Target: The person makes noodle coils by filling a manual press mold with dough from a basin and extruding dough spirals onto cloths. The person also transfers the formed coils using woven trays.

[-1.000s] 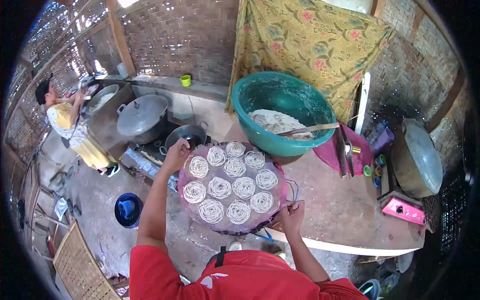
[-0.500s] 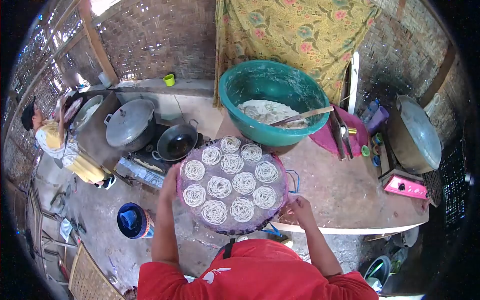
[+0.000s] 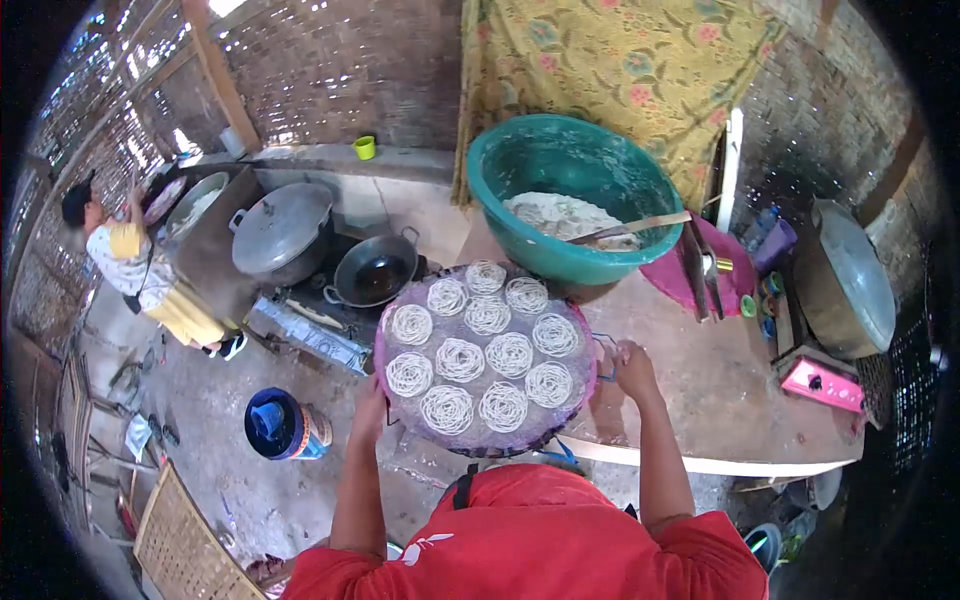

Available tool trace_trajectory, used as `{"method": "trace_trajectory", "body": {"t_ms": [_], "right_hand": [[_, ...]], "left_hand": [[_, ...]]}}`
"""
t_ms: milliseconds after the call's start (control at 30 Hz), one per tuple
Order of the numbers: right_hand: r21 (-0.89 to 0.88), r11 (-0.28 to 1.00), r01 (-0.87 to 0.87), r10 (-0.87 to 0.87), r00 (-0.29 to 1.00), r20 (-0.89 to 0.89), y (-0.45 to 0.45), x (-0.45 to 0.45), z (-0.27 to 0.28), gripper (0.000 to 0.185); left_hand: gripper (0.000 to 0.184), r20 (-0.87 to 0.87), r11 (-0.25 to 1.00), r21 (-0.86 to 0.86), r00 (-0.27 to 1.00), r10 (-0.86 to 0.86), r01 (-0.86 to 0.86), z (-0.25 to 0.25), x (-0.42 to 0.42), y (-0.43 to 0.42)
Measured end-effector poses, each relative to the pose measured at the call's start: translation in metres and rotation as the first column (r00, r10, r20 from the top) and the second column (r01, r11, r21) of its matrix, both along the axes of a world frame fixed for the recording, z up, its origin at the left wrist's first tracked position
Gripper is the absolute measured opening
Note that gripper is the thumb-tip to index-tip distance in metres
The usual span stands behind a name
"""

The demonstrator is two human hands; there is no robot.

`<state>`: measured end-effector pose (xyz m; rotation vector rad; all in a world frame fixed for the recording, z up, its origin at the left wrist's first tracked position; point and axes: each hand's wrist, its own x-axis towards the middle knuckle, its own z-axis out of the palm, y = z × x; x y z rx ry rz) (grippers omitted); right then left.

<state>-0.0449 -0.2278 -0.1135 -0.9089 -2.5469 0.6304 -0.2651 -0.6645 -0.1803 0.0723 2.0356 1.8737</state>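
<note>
Tray (image 3: 478, 385) of noodle-like nests (image 3: 459, 361) sits at twelve o'clock, apparently being positioned, left hand (image 3: 370, 404) at its eight-o'clock rim, grip hidden, right hand (image 3: 634, 368) curled by its three-o'clock blue cord (image 3: 606, 378), hold unclear, any shift calling for level support.

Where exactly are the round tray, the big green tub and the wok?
Round tray (image 3: 446, 328): head view, bare surface.
Green tub (image 3: 595, 165): head view, inner wall.
Wok (image 3: 355, 263): head view, inner wall.
</note>
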Motion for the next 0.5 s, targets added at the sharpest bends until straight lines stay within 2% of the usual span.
{"method": "trace_trajectory", "body": {"t_ms": [33,67,100,133,167,200,233,267,333,467,500], "right_hand": [[-0.261,0.965,0.035,0.000,0.991,0.134,-0.009,-0.001,0.019,0.027],[-0.265,0.964,0.024,0.015,0.989,0.145,-0.011,-0.001,0.011,0.027],[-0.275,0.961,0.006,0.006,0.999,0.042,-0.010,0.000,0.000,0.027],[-0.283,0.959,-0.012,-0.007,0.998,-0.064,-0.012,-0.001,-0.002,0.027],[-0.284,0.959,-0.018,0.001,0.998,-0.059,-0.014,-0.002,-0.005,0.027],[-0.518,0.853,-0.072,-0.007,0.989,-0.150,-0.017,-0.004,-0.008,0.026],[-0.709,0.690,-0.142,-0.041,0.971,-0.235,-0.019,-0.007,-0.008,0.025],[-0.710,0.690,-0.141,-0.043,0.971,-0.234,-0.020,-0.008,-0.011,0.025],[-0.842,0.526,-0.120,-0.124,0.969,-0.215,-0.021,-0.012,-0.013,0.024],[-0.864,0.490,-0.113,-0.127,0.972,-0.199,-0.021,-0.011,-0.007,0.024],[-0.864,0.489,-0.119,-0.105,0.975,-0.195,-0.017,-0.012,-0.016,0.025]], "left_hand": [[0.037,0.114,0.994,-0.090,0.992,-0.047,0.058,0.018,0.006,0.000],[0.037,0.235,0.977,-0.171,0.968,-0.085,0.128,0.026,0.012,-0.003],[0.034,0.285,0.990,-0.062,0.953,-0.105,0.128,0.012,0.011,-0.007],[0.034,0.293,0.991,-0.061,0.952,-0.094,0.116,0.013,0.015,-0.004],[0.034,0.282,0.983,0.178,0.955,-0.091,0.041,0.019,0.020,0.005],[0.035,0.281,0.951,0.307,0.952,-0.120,0.030,0.013,0.018,0.003],[0.035,0.282,0.902,0.432,0.947,-0.154,0.018,0.013,0.018,0.003],[0.035,0.283,0.902,0.431,0.946,-0.155,0.019,0.012,0.019,0.004],[0.037,0.326,0.833,0.550,0.933,-0.155,-0.053,0.015,0.021,0.009],[0.038,0.309,0.855,0.515,0.945,-0.108,-0.071,0.025,0.031,0.008],[0.038,0.240,0.861,0.508,0.965,-0.105,-0.032,0.025,0.031,0.006]]}}
